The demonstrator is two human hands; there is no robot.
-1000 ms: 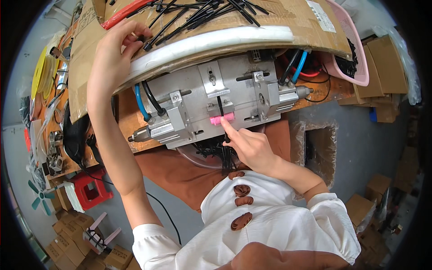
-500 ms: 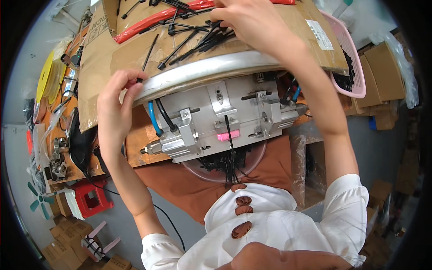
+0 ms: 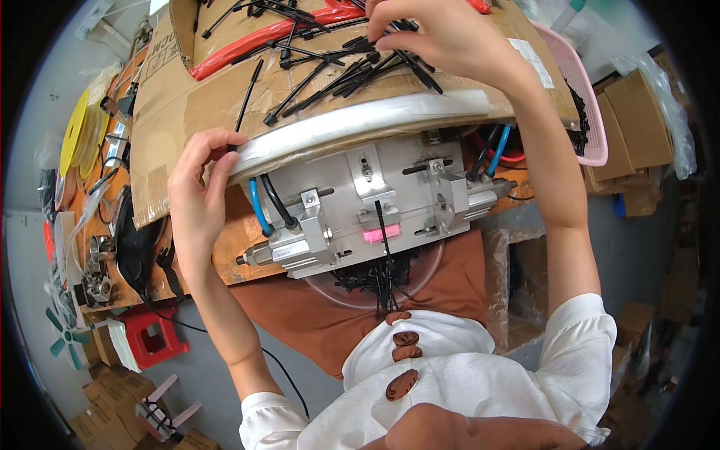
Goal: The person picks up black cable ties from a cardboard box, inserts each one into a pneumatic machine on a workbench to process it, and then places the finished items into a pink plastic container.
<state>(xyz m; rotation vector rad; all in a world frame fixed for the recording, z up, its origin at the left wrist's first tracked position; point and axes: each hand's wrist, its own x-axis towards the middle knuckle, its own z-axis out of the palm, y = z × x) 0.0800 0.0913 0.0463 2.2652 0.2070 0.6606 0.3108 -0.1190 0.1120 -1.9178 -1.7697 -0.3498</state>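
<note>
My left hand [image 3: 196, 176] is at the left front edge of a cardboard sheet [image 3: 169, 112], thumb and forefinger closed on a small black piece that shows only as a dark bit. Just beyond those fingertips lies a thin black rod [image 3: 250, 94]. At the far middle, my right hand [image 3: 442, 37] has its fingers curled and pinching among a loose pile of thin black rods [image 3: 352, 75] with thicker ends; which ones it grips is partly hidden. Below the sheet sits a metal fixture [image 3: 360, 187] with a pink block [image 3: 382, 234] and a black rod across its front.
Clear tape [image 3: 367, 120] covers the cardboard's front edge, and a red strip [image 3: 255, 45] lies on top. A clear bowl [image 3: 322, 292] of black parts rests at my lap. A pink basket [image 3: 592, 112] is at right, yellow spool [image 3: 75, 127] at left. Blue and black tubes [image 3: 262, 202] join the fixture.
My right hand has shifted slightly right, and some black rods under it now lie spread toward the right. My left hand stays at the cardboard edge, a little lower.
</note>
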